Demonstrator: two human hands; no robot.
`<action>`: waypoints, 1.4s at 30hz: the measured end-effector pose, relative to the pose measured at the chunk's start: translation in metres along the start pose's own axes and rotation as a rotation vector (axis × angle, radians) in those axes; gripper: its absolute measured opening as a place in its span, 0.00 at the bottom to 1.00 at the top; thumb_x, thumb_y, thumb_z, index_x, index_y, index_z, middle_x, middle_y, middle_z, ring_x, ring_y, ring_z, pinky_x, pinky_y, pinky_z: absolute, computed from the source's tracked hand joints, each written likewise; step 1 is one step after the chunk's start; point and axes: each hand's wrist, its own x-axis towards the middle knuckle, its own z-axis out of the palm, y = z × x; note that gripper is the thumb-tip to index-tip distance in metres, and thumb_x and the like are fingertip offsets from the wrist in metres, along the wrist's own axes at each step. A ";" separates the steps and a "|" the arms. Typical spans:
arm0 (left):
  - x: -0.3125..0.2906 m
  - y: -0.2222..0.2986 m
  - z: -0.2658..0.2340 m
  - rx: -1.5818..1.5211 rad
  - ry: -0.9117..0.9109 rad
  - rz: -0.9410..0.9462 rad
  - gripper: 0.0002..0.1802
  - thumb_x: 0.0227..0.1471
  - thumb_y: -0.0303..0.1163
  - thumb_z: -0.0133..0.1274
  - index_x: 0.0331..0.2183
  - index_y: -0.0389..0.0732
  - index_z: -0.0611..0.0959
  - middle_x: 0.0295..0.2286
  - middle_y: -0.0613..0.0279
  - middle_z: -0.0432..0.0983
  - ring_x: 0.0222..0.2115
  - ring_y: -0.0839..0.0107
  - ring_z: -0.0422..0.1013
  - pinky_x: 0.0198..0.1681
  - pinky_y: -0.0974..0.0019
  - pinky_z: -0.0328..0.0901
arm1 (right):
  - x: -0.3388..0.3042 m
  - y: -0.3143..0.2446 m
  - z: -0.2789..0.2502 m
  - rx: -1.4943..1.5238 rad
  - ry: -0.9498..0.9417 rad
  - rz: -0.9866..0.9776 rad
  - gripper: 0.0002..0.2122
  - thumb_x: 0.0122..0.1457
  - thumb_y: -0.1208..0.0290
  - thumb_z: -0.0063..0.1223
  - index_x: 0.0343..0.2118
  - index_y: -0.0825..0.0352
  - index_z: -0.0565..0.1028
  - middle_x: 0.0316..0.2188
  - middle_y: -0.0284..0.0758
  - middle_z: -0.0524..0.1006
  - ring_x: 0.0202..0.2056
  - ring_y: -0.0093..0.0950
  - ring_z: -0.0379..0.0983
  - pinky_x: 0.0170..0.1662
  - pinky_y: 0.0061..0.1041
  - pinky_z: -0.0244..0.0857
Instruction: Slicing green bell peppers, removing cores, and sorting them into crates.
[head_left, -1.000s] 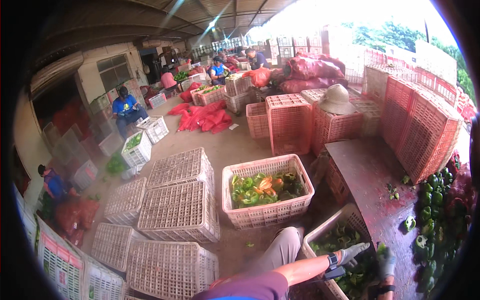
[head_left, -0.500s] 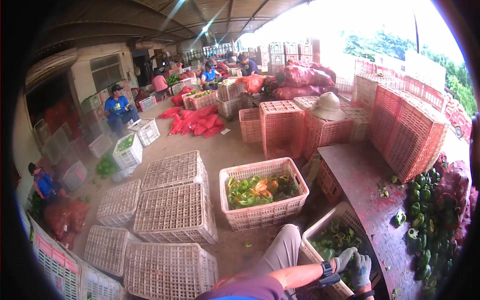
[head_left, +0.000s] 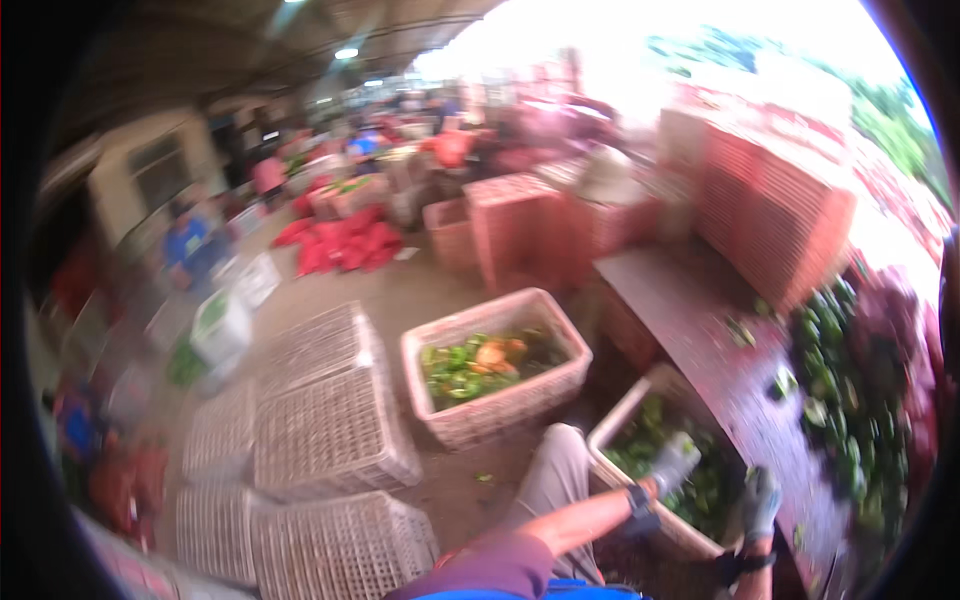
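My left hand (head_left: 675, 462), in a pale glove with a dark watch on the wrist, reaches over a pinkish plastic crate (head_left: 603, 462) beside my knee. Green pepper pieces (head_left: 640, 445) lie in that crate below it. At the crate's right side, by the table edge, is my right hand (head_left: 761, 503), also gloved, with a black band at the wrist. Motion smears the fingers of both hands; whether either holds anything does not show. Whole green peppers (head_left: 832, 385) are heaped on the dark table (head_left: 700, 330) to the right.
A pink crate (head_left: 500, 412) of green and orange pepper pieces stands ahead. Upturned crates (head_left: 325, 425) sit to its left. Red crates (head_left: 775, 205) are stacked behind the table. Red net sacks (head_left: 345, 245) lie on the floor, and a person in blue (head_left: 190, 245) sits far left.
My hands were together over the crate's near right part; now they are apart, the left farther into the crate, the right by the table edge. The whole view has shifted and blurred.
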 end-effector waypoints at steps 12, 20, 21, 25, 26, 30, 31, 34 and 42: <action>0.049 -0.037 -0.046 0.313 -0.493 -0.044 0.41 0.60 0.52 0.58 0.65 0.38 0.69 0.59 0.43 0.70 0.57 0.57 0.69 0.59 0.59 0.64 | -0.151 0.172 -0.264 -1.004 -0.361 1.013 0.25 0.59 0.48 0.58 0.52 0.62 0.75 0.45 0.47 0.82 0.47 0.42 0.81 0.48 0.42 0.74; 0.061 -0.047 -0.059 0.003 -0.719 -0.392 0.27 0.66 0.44 0.54 0.60 0.41 0.75 0.46 0.62 0.78 0.33 0.77 0.73 0.34 0.72 0.68 | 0.064 0.104 -0.081 -0.507 -0.369 0.418 0.20 0.59 0.54 0.57 0.49 0.63 0.77 0.47 0.47 0.79 0.50 0.46 0.77 0.51 0.43 0.72; 0.060 -0.046 -0.058 -0.024 -0.717 -0.419 0.26 0.66 0.43 0.54 0.59 0.40 0.75 0.45 0.63 0.78 0.32 0.78 0.72 0.33 0.73 0.68 | 0.090 0.103 -0.060 -0.488 -0.375 0.385 0.20 0.59 0.55 0.57 0.48 0.63 0.77 0.48 0.47 0.79 0.50 0.46 0.77 0.52 0.43 0.71; 0.057 -0.051 -0.051 -0.137 -0.667 -0.510 0.22 0.66 0.36 0.54 0.58 0.38 0.75 0.34 0.70 0.75 0.24 0.87 0.63 0.25 0.78 0.60 | 0.199 0.113 0.031 -0.457 -0.314 0.257 0.18 0.58 0.60 0.57 0.50 0.61 0.76 0.51 0.47 0.77 0.53 0.48 0.74 0.55 0.44 0.68; 0.059 -0.053 -0.048 -0.147 -0.676 -0.494 0.22 0.66 0.36 0.54 0.58 0.38 0.75 0.36 0.68 0.76 0.26 0.85 0.65 0.28 0.77 0.62 | 0.225 0.121 0.050 -0.465 -0.272 0.246 0.18 0.57 0.62 0.57 0.50 0.60 0.76 0.52 0.47 0.76 0.53 0.48 0.73 0.56 0.45 0.67; 0.065 -0.058 -0.032 -0.114 -0.724 -0.321 0.22 0.66 0.36 0.53 0.58 0.39 0.76 0.42 0.64 0.79 0.34 0.80 0.73 0.36 0.74 0.68 | 0.287 0.162 0.094 -0.505 -0.120 0.300 0.18 0.56 0.66 0.56 0.51 0.58 0.76 0.55 0.47 0.76 0.54 0.49 0.72 0.59 0.45 0.63; 0.065 -0.056 -0.028 -0.064 -0.732 -0.240 0.22 0.66 0.36 0.53 0.58 0.39 0.77 0.42 0.65 0.79 0.35 0.80 0.73 0.38 0.74 0.69 | 0.296 0.166 0.098 -0.524 -0.186 0.385 0.18 0.57 0.65 0.55 0.51 0.57 0.77 0.52 0.46 0.78 0.53 0.48 0.73 0.58 0.44 0.63; 0.058 -0.058 -0.047 0.054 -0.686 -0.088 0.21 0.66 0.38 0.54 0.56 0.40 0.78 0.40 0.66 0.79 0.36 0.79 0.73 0.40 0.73 0.70 | 0.315 0.122 0.137 -0.590 -0.279 0.264 0.15 0.57 0.66 0.54 0.46 0.61 0.80 0.41 0.45 0.82 0.47 0.46 0.76 0.51 0.44 0.67; 0.084 -0.034 -0.052 -0.531 -0.627 -0.584 0.37 0.65 0.56 0.51 0.68 0.55 0.63 0.57 0.61 0.71 0.45 0.64 0.74 0.47 0.60 0.70 | 0.218 0.093 0.156 -0.067 -0.502 0.052 0.13 0.58 0.66 0.62 0.41 0.68 0.78 0.30 0.44 0.80 0.32 0.36 0.78 0.36 0.37 0.71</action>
